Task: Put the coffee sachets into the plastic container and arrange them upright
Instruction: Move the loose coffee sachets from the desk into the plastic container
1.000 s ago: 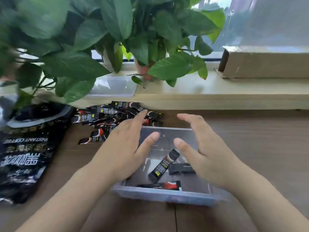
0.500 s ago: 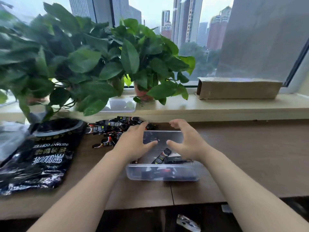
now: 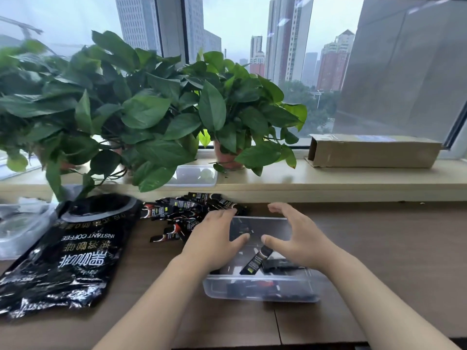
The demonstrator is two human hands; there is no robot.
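Fingers (image 3: 224,213) spread and empty, the left hand (image 3: 214,239) and right hand (image 3: 302,239) hover over the plastic container (image 3: 257,290). They seem poised to stand up the coffee sachets (image 3: 255,260) lying flat inside.

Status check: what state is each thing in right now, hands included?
plastic container: lidless, on table, partly filled.
sachets inside: lying or leaning, none upright.
sachet pile: loose on table, beyond left hand.
coffee bag: opened, lying flat.
left hand: open, empty, over container.
right hand: open, empty, over container.

Head-worn camera (sole view) faces forward, down over the desk (image 3: 379,248).
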